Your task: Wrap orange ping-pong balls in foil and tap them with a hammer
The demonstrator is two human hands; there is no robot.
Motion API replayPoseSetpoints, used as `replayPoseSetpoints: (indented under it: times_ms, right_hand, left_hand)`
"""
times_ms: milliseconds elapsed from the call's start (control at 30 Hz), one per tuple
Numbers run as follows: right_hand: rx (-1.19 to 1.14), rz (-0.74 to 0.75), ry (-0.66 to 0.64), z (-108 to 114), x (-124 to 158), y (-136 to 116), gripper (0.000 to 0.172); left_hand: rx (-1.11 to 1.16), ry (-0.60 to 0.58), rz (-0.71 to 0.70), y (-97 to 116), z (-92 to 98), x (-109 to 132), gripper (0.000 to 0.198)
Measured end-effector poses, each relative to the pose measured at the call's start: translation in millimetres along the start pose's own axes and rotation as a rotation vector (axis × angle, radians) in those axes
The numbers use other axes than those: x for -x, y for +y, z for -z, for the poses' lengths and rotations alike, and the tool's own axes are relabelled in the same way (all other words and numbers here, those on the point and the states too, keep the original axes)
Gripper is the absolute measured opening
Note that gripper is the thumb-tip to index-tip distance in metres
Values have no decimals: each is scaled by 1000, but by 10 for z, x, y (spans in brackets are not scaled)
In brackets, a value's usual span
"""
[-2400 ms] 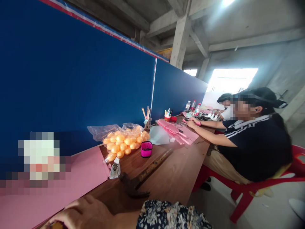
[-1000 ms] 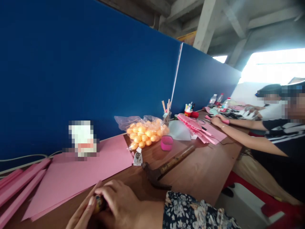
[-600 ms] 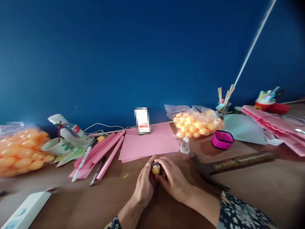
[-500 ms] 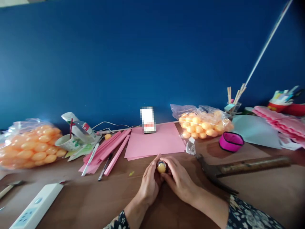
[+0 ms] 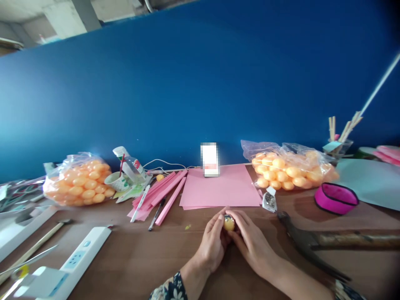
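Between my two hands is a small round thing, yellow at the lower front and shiny silver-dark at the top point(image 5: 229, 223). My left hand point(image 5: 213, 239) cups it from the left, fingers bent round it. From the right, my right hand point(image 5: 251, 239) presses against it, with the fingertips of both hands meeting above it. Its back and underside are hidden. Just beyond the hands lie pink paper sheets point(image 5: 218, 189). A claw hammer point(image 5: 308, 240) rests to the right, near a small clear bag of dark bits point(image 5: 269, 201).
Bags of orange balls stand at left point(image 5: 79, 181) and right point(image 5: 290, 171). Nearby are pink paper strips point(image 5: 165, 189), pens, a plastic bottle point(image 5: 134, 168), a paper cup point(image 5: 116, 182), a magenta band point(image 5: 336, 198) and a power strip point(image 5: 78, 258). A blue partition point(image 5: 187, 83) closes the back.
My view has turned left, so everything appears further right and more of the table's left side shows. Both hands still hold the small round thing, with little change in grip.
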State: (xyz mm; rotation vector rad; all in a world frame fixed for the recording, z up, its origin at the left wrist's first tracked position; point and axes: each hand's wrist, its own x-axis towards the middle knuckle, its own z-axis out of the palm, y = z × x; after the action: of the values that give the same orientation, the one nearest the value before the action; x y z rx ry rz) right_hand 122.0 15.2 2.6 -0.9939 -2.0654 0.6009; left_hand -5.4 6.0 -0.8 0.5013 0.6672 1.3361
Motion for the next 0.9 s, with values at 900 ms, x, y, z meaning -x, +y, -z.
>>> replayPoseSetpoints:
  times_ms: [900]
  right_hand:
    - [-292,-214,35,15,-21,70,36]
  left_hand:
    - [-44,-100,-22,65,-35,47,48]
